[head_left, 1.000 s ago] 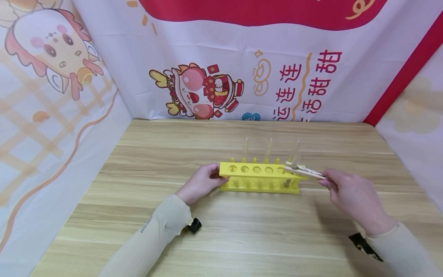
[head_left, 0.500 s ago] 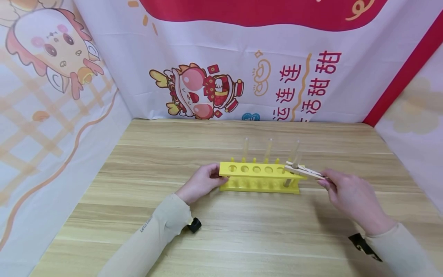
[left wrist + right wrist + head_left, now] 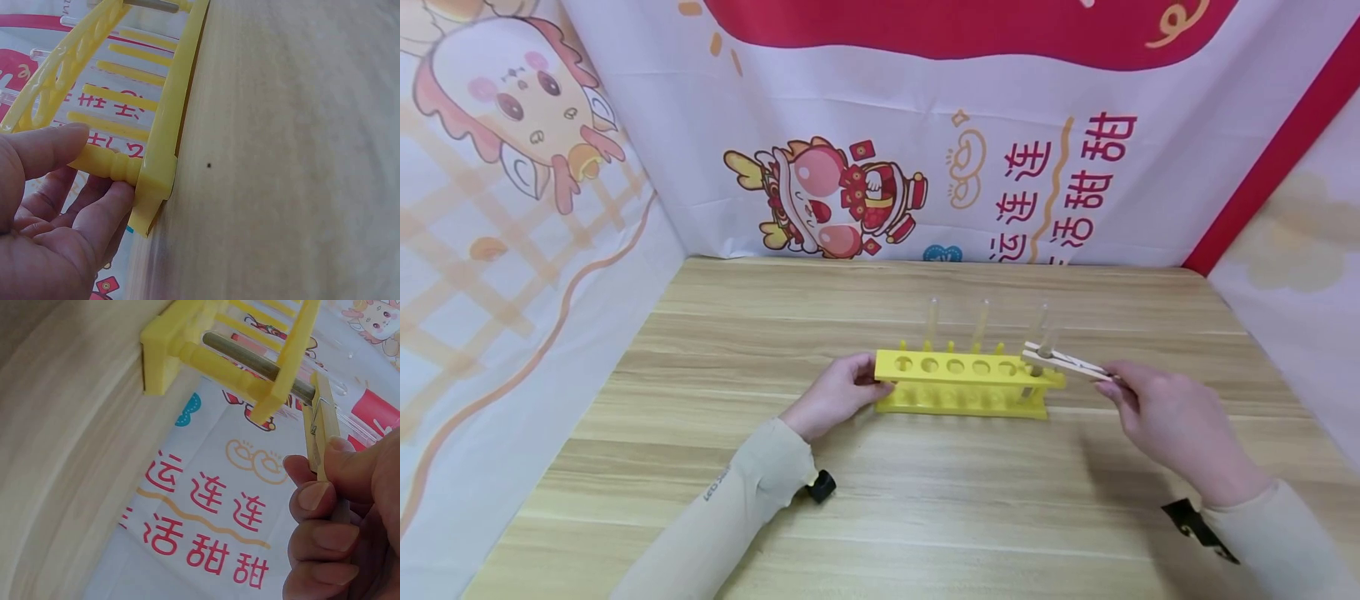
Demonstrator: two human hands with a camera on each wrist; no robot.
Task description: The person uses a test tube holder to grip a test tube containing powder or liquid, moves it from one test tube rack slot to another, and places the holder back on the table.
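Observation:
A yellow test tube rack (image 3: 955, 367) stands on the table. The left hand (image 3: 838, 396) grips its left end post, thumb and fingers round the post (image 3: 106, 161) in the left wrist view. The right hand (image 3: 1172, 421) pinches a wooden clamp (image 3: 1071, 363), whose jaws hold a test tube near the rack's right end. In the right wrist view this tube (image 3: 247, 357), holding dark contents, passes down through the rack's top plate, with its rounded end above the base. The right hand (image 3: 337, 531) curls round the clamp's handle (image 3: 325, 428).
Clear tubes (image 3: 932, 321) stand upside down on pegs along the rack's back side. Wood-grain table (image 3: 925, 500) lies under everything; a printed cloth (image 3: 850, 83) hangs behind it, with more cloth on both sides.
The right hand, clamp and held tube have shifted slightly right and upward. The left hand has kept its place on the rack.

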